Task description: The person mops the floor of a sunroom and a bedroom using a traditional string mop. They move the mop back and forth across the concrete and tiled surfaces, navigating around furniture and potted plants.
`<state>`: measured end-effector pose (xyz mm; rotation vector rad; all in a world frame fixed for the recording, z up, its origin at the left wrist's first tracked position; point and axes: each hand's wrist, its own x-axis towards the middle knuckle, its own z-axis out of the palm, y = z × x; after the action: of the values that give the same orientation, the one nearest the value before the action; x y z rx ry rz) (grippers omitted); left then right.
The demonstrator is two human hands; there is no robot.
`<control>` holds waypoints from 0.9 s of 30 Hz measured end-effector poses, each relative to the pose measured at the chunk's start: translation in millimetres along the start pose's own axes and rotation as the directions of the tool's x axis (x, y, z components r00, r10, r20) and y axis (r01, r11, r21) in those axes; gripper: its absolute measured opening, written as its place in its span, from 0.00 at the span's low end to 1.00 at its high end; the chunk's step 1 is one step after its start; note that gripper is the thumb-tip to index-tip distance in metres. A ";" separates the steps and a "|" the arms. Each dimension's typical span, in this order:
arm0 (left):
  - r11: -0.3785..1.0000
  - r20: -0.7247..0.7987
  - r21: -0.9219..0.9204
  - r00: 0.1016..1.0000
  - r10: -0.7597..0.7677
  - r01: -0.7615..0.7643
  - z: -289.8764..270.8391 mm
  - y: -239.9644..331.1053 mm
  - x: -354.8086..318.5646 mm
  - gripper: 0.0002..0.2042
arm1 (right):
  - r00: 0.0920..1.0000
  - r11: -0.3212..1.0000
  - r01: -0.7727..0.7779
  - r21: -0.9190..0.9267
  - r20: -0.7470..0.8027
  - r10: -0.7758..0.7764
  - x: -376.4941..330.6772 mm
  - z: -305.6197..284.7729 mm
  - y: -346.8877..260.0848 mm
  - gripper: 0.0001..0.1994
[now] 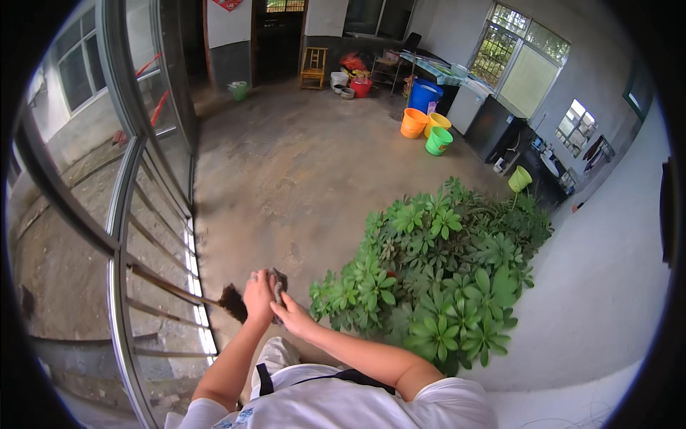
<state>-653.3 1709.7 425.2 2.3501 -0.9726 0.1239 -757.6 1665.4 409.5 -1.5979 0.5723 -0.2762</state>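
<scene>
A crumpled grey-brown cloth point(279, 280) is bunched up between my two hands, in front of my body. My left hand point(258, 296) closes around its left side, with a ring showing on one finger. From the right, my right hand point(292, 315) presses against the cloth with its fingers bent over it. Part of the cloth is hidden by my fingers. Just left of my hands is a dark bristly head point(233, 302), like that of a broom, in line with a long thin stick.
Large leafy green plants point(443, 279) spread close on my right. A metal-framed glass door point(121, 214) runs along my left. Farther off stand orange point(414, 124), green point(439, 141) and blue point(424, 95) buckets, a wooden chair point(314, 68) and a black cabinet point(495, 129).
</scene>
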 end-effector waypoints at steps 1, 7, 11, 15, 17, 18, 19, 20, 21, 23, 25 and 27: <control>0.999 -0.024 -0.034 1.000 -0.015 0.014 10.2 -18.1 34.6 0.10 | 0.997 0.999 -0.049 0.015 0.060 0.048 30.3 -9.1 -10.4 0.29; 0.943 0.200 -0.331 0.975 0.101 -0.030 99.5 -7.7 205.9 0.11 | 0.969 0.993 -0.079 0.091 -0.225 0.098 232.7 -95.6 -4.3 0.14; 0.832 0.238 -0.555 0.953 0.189 -0.027 141.1 65.1 324.7 0.15 | 0.793 0.951 0.066 0.303 -0.594 0.134 348.3 -178.2 -20.8 0.14; 0.685 0.268 -0.701 0.816 0.512 -0.200 173.3 124.4 439.5 0.23 | 0.772 0.837 0.225 0.498 -0.615 0.159 424.2 -286.9 -53.0 0.19; 0.641 0.312 -0.720 0.699 0.643 -0.268 207.7 139.0 485.2 0.28 | 0.863 0.628 0.139 0.766 -0.405 0.302 453.7 -338.3 -57.2 0.21; 0.636 0.337 -0.721 0.663 0.669 -0.275 228.1 141.7 510.8 0.29 | 0.867 0.555 0.076 0.828 -0.330 0.374 473.4 -358.6 -60.7 0.21; 0.658 0.360 -0.692 0.648 0.672 -0.297 246.0 143.1 535.7 0.29 | 0.899 0.491 -0.016 0.871 -0.202 0.388 490.1 -381.3 -46.4 0.23; 0.679 0.382 -0.661 0.636 0.671 -0.319 262.5 142.8 563.2 0.30 | 0.887 0.656 -0.012 0.755 -0.294 0.355 520.2 -396.9 -36.1 0.23; 0.699 0.409 -0.637 0.627 0.663 -0.324 282.9 145.5 588.9 0.30 | 0.868 0.796 -0.030 0.604 -0.379 0.320 547.6 -413.9 -26.6 0.24; 0.787 0.487 -0.557 0.662 0.569 -0.266 324.5 138.3 650.3 0.28 | 0.867 0.913 -0.102 0.396 -0.414 0.277 599.0 -439.2 -21.9 0.28; 0.846 0.501 -0.489 0.725 0.473 -0.213 352.3 127.5 714.0 0.25 | 0.927 0.960 -0.137 0.246 -0.310 0.212 661.8 -464.7 -29.6 0.25; 0.881 0.557 -0.446 0.721 0.413 -0.159 364.2 134.5 789.2 0.22 | 0.954 0.994 -0.098 -0.048 -0.290 0.080 731.6 -498.5 -28.6 0.20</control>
<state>-216.4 946.4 424.0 1.8717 -1.5357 -0.7393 -384.6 862.5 381.2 -1.5969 0.8828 -0.4313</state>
